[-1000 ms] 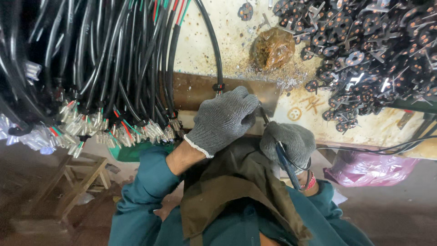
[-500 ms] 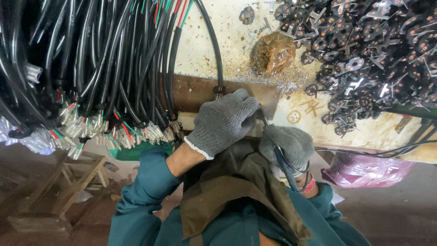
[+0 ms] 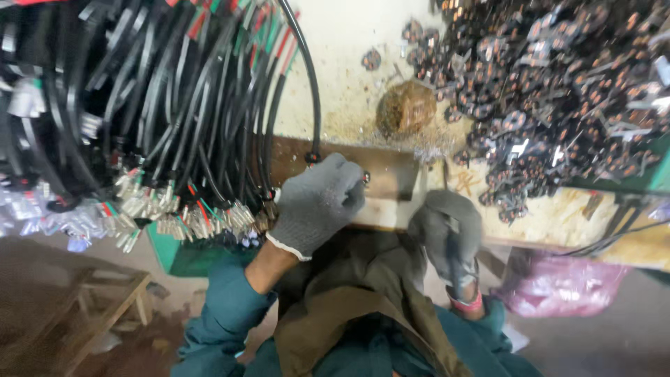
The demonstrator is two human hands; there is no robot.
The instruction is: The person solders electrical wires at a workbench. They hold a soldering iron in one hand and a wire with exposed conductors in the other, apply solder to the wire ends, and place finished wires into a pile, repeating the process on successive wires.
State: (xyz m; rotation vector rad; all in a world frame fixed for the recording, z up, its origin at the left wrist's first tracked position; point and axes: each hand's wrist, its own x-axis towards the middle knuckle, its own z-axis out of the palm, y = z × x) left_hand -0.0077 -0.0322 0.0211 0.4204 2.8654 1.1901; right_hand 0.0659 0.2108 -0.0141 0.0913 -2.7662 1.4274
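Currently, in the head view, the left hand point(image 3: 317, 202), in a grey knit glove, is sitting at centre frame with its fingers curled closed around the end of a single black cable point(image 3: 305, 91). That cable is running from the top centre of the frame down to the glove, where a small fitting is showing beside the knuckles. The right hand point(image 3: 447, 237), also gloved, is sitting at centre right, blurred by motion, with its fingers closed around a dark slender tool point(image 3: 453, 255); the tool's kind cannot be told. Both hands are working over a brown block point(image 3: 384, 171) at the front edge of the workbench point(image 3: 558, 216).

Risks, as judged from this layout:

- The right hand is blurring while the left fingers are lying just beside the working point; a glancing stroke could be landing on the glove.
- The bundle of black cables point(image 3: 139, 105) is filling the upper left of the frame, with its stripped, terminal-tipped ends point(image 3: 181, 220) hanging just left of the left hand; these could be snagging the glove or the held cable.
- The heap of small dark metal parts point(image 3: 558, 91) is crowding the upper right, near the right hand; an elbow sweep could be scattering it.
- Metal filings around the rusty round lump point(image 3: 406, 108) could be fouling the fitting.
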